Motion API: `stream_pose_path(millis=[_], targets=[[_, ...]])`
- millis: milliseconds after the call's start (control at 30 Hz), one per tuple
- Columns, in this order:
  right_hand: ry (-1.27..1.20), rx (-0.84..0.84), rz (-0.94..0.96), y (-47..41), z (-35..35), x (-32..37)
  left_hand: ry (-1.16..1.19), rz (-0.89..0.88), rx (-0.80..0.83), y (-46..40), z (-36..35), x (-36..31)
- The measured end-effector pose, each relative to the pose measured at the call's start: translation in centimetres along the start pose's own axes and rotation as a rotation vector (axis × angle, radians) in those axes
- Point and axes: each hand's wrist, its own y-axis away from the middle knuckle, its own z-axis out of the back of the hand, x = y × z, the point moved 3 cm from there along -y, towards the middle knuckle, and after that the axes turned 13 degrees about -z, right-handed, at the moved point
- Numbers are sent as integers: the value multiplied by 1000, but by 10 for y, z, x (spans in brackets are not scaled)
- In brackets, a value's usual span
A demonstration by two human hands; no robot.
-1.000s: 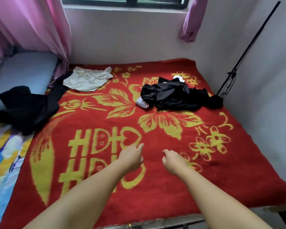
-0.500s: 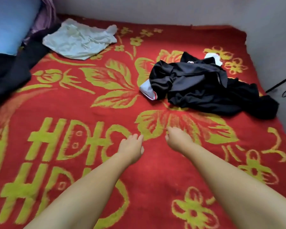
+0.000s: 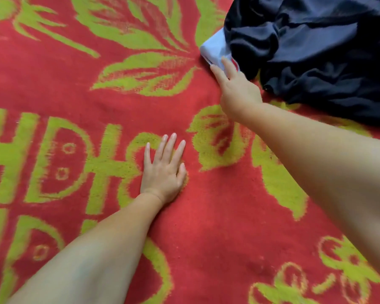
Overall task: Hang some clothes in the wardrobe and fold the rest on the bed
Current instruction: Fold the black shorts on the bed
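Observation:
A crumpled black garment (image 3: 312,53) with a white cuff (image 3: 215,50) lies at the upper right of the red and yellow bed blanket (image 3: 97,91). My right hand (image 3: 237,88) reaches out to it, fingers straight, with the fingertips touching the white cuff. Flat on the blanket, palm down and fingers spread, my left hand (image 3: 165,170) rests well short of the garment and holds nothing.
The patterned blanket fills the whole view. Only the black garment is on it here; the bed's edges and the other clothes are out of frame.
The view has moved in close over the bed. My right hand has stretched forward to the white cuff. My left hand has opened and settled flat on the blanket.

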Motion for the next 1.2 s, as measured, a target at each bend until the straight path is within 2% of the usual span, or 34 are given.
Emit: stream_pose_path(millis=[167, 333, 500, 667, 767, 867, 967, 1067, 1200], targets=[[186, -26, -127, -44, 5, -2, -10, -28, -47, -1, 1, 1], [72, 63, -243, -36, 6, -7, -15, -26, -23, -2, -1, 2], [-85, 199, -182, 48, -17, 13, 40, 2, 50, -2, -2, 4], [-231, 460, -57, 161, -44, 29, 192, 2, 149, -2, 11, 9], [-364, 605, -51, 221, -55, 40, 255, -41, 182, 30, 31, 2], [-495, 698, -31, 271, -50, 49, 204, -103, 192, 86, 51, -9], [-635, 663, -17, 303, -18, 52, 341, -22, 205, 125, 82, -17], [-769, 540, -76, 314, 33, 37, 515, 90, 83, 139, 134, -24], [-964, 493, -126, 325, 106, 17, 546, -23, -110, 141, 222, -41]])
